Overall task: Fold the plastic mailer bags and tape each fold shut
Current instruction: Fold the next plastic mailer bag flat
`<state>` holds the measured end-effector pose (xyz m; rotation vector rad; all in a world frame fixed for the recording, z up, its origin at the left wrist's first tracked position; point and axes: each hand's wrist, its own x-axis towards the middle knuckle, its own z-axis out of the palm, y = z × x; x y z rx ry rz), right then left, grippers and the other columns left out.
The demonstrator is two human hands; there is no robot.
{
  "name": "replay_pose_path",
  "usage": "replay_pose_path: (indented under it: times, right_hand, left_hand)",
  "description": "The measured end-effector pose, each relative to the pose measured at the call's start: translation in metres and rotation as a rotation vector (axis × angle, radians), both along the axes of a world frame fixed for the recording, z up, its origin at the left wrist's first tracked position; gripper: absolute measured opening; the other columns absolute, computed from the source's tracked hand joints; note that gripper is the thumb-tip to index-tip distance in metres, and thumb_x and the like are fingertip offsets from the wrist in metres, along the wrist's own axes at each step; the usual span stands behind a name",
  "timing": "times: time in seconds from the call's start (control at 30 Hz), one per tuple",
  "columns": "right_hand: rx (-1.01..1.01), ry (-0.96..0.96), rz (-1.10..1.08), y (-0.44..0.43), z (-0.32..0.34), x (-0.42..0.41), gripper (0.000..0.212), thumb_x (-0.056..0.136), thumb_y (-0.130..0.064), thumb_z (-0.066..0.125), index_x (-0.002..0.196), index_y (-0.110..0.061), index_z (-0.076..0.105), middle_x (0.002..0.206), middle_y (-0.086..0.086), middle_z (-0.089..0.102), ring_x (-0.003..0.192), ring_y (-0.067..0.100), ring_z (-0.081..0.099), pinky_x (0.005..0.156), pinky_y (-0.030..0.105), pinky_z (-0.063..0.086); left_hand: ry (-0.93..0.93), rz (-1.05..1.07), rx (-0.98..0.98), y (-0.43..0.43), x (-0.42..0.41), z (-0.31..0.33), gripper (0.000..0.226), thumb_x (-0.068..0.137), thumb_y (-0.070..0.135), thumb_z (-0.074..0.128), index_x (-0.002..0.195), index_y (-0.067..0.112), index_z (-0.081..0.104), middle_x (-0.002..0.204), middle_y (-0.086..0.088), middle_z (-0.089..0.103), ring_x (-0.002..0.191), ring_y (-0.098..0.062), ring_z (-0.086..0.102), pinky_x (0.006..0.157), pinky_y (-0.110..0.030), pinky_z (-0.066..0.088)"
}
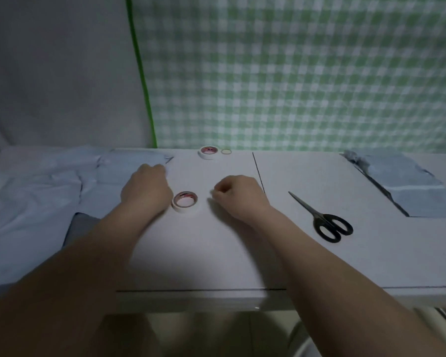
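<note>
Head view: left hand [146, 186] has its fingers reaching onto the edge of the mailer bags [49, 181] heaped at nine o'clock on the table [216, 253]; whether it pinches, I cannot tell. Right hand [240, 195] is curled, thumb to forefinger, contents indiscernible. Between them lies a tape roll [184, 200]; scissors [322, 219] at three o'clock, second tape roll [208, 151] at twelve, grey mailer stack [402, 184] at two.

left hand [146, 185]: fingertips hidden behind its own back at mailer pile [36, 191] edge, grip unclear | right hand [238, 195]: anything pinched too small to tell | mailer pile: cut by left edge | small ring [226, 151]: unidentifiable
</note>
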<state>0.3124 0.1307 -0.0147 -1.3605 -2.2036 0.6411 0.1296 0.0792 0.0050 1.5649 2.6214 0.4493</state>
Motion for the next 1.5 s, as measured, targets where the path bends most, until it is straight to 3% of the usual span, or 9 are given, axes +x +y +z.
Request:
replay_pose_path:
  times: [0.13,0.3,0.63,0.77,0.87,1.0,1.17,1.33,1.5]
  right_hand:
    - [0.050,-0.043,0.192,-0.013,-0.007,-0.029,0.024,0.077,-0.037,0.069,0.100,-0.029,0.069,0.114,-0.001,0.059,0.110,0.017,0.053,0.094,0.036,0.045]
    - [0.171,-0.153,0.149,-0.018,-0.007,-0.027,0.019,0.084,-0.032,0.060,0.100,-0.025,0.065,0.120,-0.003,0.053,0.110,0.019,0.050,0.080,0.031,0.045]
    - [0.266,-0.369,-0.394,0.004,-0.001,0.042,0.026,0.095,-0.027,0.042,0.100,-0.013,0.064,0.109,0.005,0.057,0.108,0.027,0.043,0.071,0.031,0.034]
    - [0.247,-0.518,-0.506,0.009,0.000,0.062,0.025,0.093,-0.020,0.040,0.103,-0.015,0.062,0.105,0.005,0.057,0.106,0.027,0.043,0.073,0.031,0.030]
    - [0.295,-0.415,-0.528,0.008,-0.001,0.066,0.027,0.093,-0.025,0.042,0.108,-0.015,0.062,0.109,0.006,0.058,0.106,0.027,0.043,0.075,0.031,0.030]
    - [0.148,0.040,-0.419,0.005,0.010,0.051,0.025,0.090,-0.029,0.050,0.107,-0.016,0.063,0.096,0.004,0.067,0.099,0.025,0.056,0.074,0.031,0.042]
    - [-0.319,0.279,-0.212,0.003,0.015,0.027,0.028,0.082,-0.036,0.060,0.103,-0.017,0.062,0.095,0.005,0.071,0.097,0.026,0.065,0.092,0.043,0.050]
    - [-0.476,0.358,-0.109,0.006,0.011,0.017,0.044,0.081,-0.008,0.064,0.121,-0.024,0.059,0.115,0.007,0.063,0.096,0.023,0.063,0.084,0.035,0.054]
    - [-0.404,0.329,-0.137,0.007,0.011,0.014,0.040,0.084,0.004,0.054,0.116,-0.016,0.067,0.120,0.007,0.064,0.098,0.019,0.060,0.092,0.029,0.049]
  left_hand:
    - [-0.005,0.100,-0.133,-0.007,-0.025,-0.013,0.042,0.089,0.020,0.052,0.128,0.005,0.047,0.132,-0.017,0.042,0.122,-0.036,0.042,0.098,-0.041,0.039]
    - [-0.048,0.084,-0.247,0.008,-0.033,-0.020,0.043,0.095,0.012,0.047,0.135,-0.003,0.043,0.144,-0.019,0.039,0.132,-0.035,0.038,0.110,-0.038,0.028]
    - [-0.143,-0.150,-0.050,0.016,0.019,-0.006,0.031,0.097,0.014,0.035,0.105,-0.006,0.057,0.119,-0.023,0.054,0.110,-0.038,0.050,0.094,-0.040,0.042]
    - [-0.275,-0.335,-0.087,0.006,0.062,0.007,0.031,0.098,0.014,0.036,0.094,-0.001,0.062,0.095,-0.014,0.059,0.091,-0.031,0.055,0.070,-0.026,0.039]
    - [-0.386,-0.464,-0.093,-0.007,0.089,0.011,0.034,0.097,0.018,0.039,0.064,0.013,0.044,0.073,-0.003,0.046,0.068,-0.017,0.042,0.054,-0.024,0.029]
    - [-0.483,-0.508,-0.071,-0.008,0.090,0.017,0.027,0.094,0.026,0.050,0.070,0.012,0.053,0.071,-0.004,0.053,0.067,-0.017,0.046,0.062,-0.029,0.036]
    - [-0.338,0.037,0.266,0.001,0.036,0.010,0.026,0.085,0.030,0.055,0.109,0.021,0.061,0.128,-0.015,0.045,0.114,-0.034,0.049,0.100,-0.036,0.041]
    - [-0.866,0.175,0.303,-0.004,-0.003,-0.013,0.060,0.081,0.003,0.061,0.138,0.016,0.045,0.137,-0.012,0.046,0.116,-0.028,0.052,0.087,-0.027,0.044]
    - [-1.081,0.075,0.320,0.004,0.005,-0.015,0.048,0.082,-0.012,0.058,0.127,0.003,0.057,0.129,-0.017,0.056,0.113,-0.029,0.057,0.090,-0.029,0.047]
